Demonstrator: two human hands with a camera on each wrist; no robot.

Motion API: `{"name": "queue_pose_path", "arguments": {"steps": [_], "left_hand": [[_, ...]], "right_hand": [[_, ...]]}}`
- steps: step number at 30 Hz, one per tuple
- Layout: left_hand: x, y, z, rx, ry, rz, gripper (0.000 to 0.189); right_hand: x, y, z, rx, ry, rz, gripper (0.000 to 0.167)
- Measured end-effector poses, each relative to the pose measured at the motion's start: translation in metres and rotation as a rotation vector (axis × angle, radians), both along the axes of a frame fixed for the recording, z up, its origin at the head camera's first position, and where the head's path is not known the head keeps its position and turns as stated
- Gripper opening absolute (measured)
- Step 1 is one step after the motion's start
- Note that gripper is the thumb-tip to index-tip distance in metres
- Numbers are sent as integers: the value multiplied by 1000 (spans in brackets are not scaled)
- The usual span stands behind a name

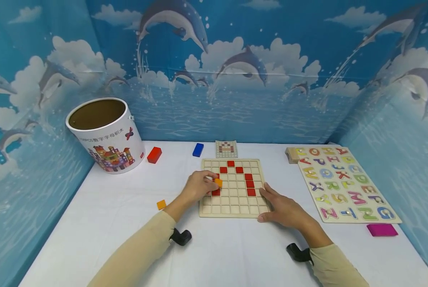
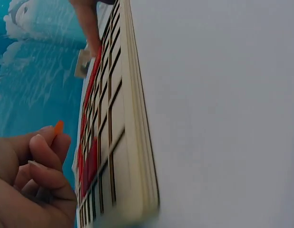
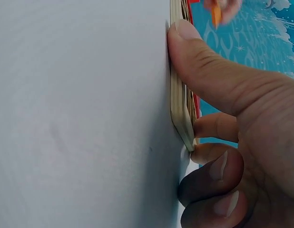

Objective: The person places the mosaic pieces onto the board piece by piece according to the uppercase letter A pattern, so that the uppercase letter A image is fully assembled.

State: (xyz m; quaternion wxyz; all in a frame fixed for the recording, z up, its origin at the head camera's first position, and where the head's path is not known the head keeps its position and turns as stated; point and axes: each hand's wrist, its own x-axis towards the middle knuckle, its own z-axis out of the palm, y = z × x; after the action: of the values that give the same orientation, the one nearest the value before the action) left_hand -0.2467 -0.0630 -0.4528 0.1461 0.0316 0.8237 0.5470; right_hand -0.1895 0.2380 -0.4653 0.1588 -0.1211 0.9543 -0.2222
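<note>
A wooden grid board (image 1: 234, 211) lies flat in the middle of the table in the head view, with several red square tiles (image 1: 249, 183) set in its cells. Between thumb and fingertips, my left hand (image 1: 199, 186) pinches an orange square tile (image 1: 218, 182) above the board's left part. The left wrist view shows that orange tile (image 2: 58, 127) nearly edge-on, apart from the board. My right hand (image 1: 283, 209) holds the board's near right corner. In the right wrist view its thumb (image 3: 204, 59) lies on the near edge and other fingers touch round the corner.
A second orange tile (image 1: 161, 204) lies left of the board. Behind are a small pattern card (image 1: 226, 149), a blue block (image 1: 198, 150), a red block (image 1: 154, 155) and a white bucket (image 1: 110, 149). At right are an alphabet board (image 1: 346, 185), a wooden block (image 1: 291, 155) and a magenta block (image 1: 382, 230).
</note>
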Motion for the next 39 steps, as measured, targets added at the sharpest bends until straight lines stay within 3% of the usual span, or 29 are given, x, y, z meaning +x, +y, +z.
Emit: {"name": "queue_pose_path", "arguments": {"steps": [3,6,13,23,33,36,39], "left_hand": [[0,36,-2,10,10,-11,31],[-2,62,-5,-52,62,-4,27],[-6,88,-11,-235,175,2,26],[-5,100,-17,-401,265,-8,22],[-3,99,-17,-412,307,-30,29],[-2,93,-12,-381,315,-26,32],[0,72,3,-338,307,-18,35]], "right_hand": [[0,0,0,1,-1,1,108],[0,1,0,-2,-4,0,108],[0,0,2,-8,18,18,108],[0,1,1,-12,23,24,107],[0,2,3,-2,9,4,106],[0,2,2,-2,9,9,105],[0,0,1,-9,6,11,104]]}}
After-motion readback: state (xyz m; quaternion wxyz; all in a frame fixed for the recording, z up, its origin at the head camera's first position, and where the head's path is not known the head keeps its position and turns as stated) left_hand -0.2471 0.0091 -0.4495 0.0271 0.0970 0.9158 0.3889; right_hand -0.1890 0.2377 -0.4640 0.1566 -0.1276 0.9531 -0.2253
